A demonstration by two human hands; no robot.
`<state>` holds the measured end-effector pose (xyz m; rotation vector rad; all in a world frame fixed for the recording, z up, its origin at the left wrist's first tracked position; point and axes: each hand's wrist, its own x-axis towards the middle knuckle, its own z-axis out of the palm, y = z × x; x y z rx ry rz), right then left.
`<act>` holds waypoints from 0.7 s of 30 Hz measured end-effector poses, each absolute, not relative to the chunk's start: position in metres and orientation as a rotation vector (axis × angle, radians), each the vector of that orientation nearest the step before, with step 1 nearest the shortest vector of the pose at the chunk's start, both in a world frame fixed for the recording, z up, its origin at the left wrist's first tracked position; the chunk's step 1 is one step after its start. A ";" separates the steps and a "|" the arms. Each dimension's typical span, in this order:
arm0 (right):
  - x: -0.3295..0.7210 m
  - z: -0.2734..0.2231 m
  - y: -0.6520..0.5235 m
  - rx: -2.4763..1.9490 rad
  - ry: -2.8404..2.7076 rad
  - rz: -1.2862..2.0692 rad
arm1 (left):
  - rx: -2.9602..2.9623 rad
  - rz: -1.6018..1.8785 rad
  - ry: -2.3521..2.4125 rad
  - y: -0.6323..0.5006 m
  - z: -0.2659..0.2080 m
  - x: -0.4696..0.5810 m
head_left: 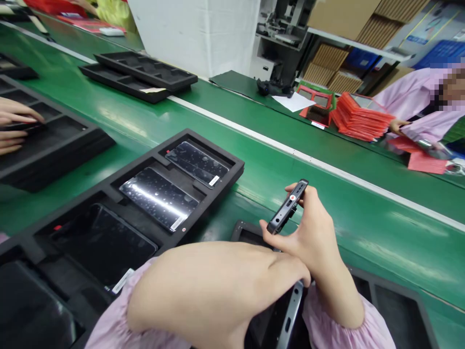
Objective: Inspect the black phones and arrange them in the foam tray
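My right hand (316, 228) is raised and closed around a dark phone (285, 211). The phone is tilted, and its narrow end with the port, holes and a small round red-and-white sticker faces me. Crossing in front from the lower left, my left hand (269, 281) curls over the end of a second phone (290, 315), whose grey edge shows a round hole and a slot. Most of that hand's fingers are hidden. Below both hands lies a black tray (403, 310), partly covered by my arms. To the left, a black foam tray (214, 206) holds several film-covered phone screens (160, 196) with white labels.
Stacked black trays (141, 72) stand on the green bench beyond a white strip. Another person's hands (16, 123) work over a tray at far left. Across the bench, a person in a pink sleeve (414, 97) handles red items beside a red stack (359, 116).
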<state>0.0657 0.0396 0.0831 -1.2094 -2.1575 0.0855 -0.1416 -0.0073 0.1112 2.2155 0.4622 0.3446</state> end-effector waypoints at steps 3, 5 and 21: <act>0.067 0.083 0.040 -1.198 -2.151 0.094 | 2.202 0.524 0.375 -0.009 0.115 -0.153; 0.068 0.083 0.040 -1.194 -2.148 0.096 | 2.176 0.549 0.350 -0.010 0.123 -0.156; 0.063 0.085 0.040 -1.250 -2.106 0.190 | 2.082 0.694 0.243 0.005 0.125 -0.156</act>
